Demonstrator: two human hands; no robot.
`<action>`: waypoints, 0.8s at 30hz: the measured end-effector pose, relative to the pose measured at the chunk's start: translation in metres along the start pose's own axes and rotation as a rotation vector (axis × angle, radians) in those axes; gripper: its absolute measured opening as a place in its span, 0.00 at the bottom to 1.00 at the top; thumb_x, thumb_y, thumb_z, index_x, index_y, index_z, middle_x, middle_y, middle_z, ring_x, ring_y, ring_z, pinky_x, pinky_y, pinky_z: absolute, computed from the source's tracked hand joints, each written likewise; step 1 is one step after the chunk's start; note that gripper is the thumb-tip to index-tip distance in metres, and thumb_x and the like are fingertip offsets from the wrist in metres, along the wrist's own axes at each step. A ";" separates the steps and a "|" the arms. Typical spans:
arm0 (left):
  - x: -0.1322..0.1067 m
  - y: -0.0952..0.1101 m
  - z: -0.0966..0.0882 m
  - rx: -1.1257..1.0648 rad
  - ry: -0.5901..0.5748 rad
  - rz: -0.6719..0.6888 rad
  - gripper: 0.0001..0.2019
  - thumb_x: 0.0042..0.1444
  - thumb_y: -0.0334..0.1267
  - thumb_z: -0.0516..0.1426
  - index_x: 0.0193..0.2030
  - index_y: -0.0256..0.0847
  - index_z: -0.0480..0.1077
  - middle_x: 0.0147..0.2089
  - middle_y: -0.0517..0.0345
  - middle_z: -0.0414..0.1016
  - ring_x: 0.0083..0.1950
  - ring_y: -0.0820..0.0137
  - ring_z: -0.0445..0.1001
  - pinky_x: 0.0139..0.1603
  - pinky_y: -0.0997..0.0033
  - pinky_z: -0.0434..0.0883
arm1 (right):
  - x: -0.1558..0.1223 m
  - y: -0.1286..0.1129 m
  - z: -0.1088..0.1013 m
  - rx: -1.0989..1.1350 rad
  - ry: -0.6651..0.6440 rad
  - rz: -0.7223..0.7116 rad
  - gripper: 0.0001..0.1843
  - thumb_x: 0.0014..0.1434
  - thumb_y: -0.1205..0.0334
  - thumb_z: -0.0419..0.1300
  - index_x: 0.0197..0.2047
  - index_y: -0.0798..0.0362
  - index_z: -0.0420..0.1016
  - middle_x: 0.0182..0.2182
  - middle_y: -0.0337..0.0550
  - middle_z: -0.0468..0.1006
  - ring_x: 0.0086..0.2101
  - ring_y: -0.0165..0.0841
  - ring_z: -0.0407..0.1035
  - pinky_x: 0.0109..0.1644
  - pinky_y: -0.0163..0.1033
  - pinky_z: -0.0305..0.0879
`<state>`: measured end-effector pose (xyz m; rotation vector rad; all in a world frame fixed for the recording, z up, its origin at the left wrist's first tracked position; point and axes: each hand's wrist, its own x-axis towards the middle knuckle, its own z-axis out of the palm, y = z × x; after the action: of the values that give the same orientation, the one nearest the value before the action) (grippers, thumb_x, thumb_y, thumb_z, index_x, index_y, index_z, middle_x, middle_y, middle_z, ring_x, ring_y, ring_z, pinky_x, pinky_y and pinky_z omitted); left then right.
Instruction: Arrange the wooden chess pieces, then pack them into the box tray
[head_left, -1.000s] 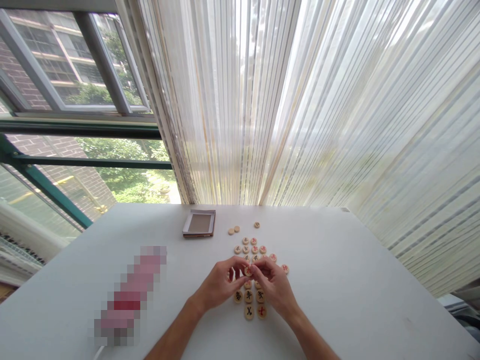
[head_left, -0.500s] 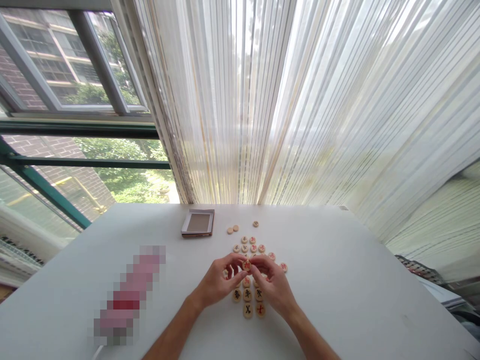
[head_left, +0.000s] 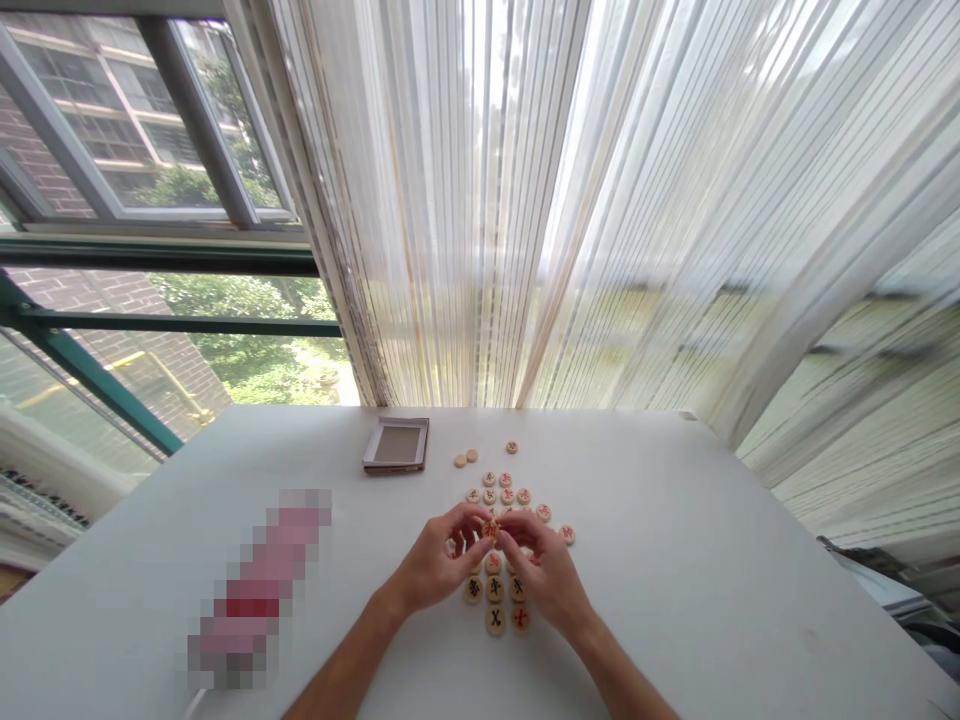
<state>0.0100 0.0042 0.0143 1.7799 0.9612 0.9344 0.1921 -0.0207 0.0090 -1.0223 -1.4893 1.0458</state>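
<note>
Head view: the left hand [head_left: 437, 567] and the right hand [head_left: 549, 572] meet fingertip to fingertip, both narrowed to a pinch on one xiangqi piece [head_left: 491, 528], a small round disc of pale wood with a red mark, lifted just above the smooth white table [head_left: 675, 560]. Under and between the hands lie rows of flat wooden discs [head_left: 495, 620] with black and red characters. Beyond the fingertips sits a looser cluster [head_left: 507, 495]. Further out, left of the left hand, rests a shallow rectangular cardboard box [head_left: 396, 446]. A sheer ribbed curtain [head_left: 600, 200] hangs beyond.
</note>
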 end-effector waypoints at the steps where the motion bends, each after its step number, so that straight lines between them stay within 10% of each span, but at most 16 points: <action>1: 0.000 0.000 0.000 -0.007 -0.006 -0.005 0.13 0.60 0.44 0.58 0.47 0.39 0.69 0.31 0.60 0.71 0.30 0.73 0.67 0.30 0.76 0.66 | 0.000 0.000 0.000 -0.003 -0.006 0.000 0.10 0.64 0.55 0.60 0.45 0.50 0.76 0.39 0.46 0.81 0.40 0.39 0.76 0.46 0.43 0.74; 24: -0.002 -0.001 0.004 -0.043 0.037 -0.046 0.13 0.62 0.47 0.56 0.36 0.38 0.69 0.27 0.61 0.71 0.28 0.74 0.67 0.30 0.76 0.64 | -0.004 0.004 0.004 -0.187 -0.047 -0.153 0.06 0.60 0.63 0.61 0.42 0.49 0.75 0.35 0.43 0.78 0.34 0.34 0.72 0.40 0.40 0.72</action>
<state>0.0120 0.0012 0.0112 1.7031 0.9943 0.9547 0.1890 -0.0235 0.0042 -1.0006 -1.6999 0.8390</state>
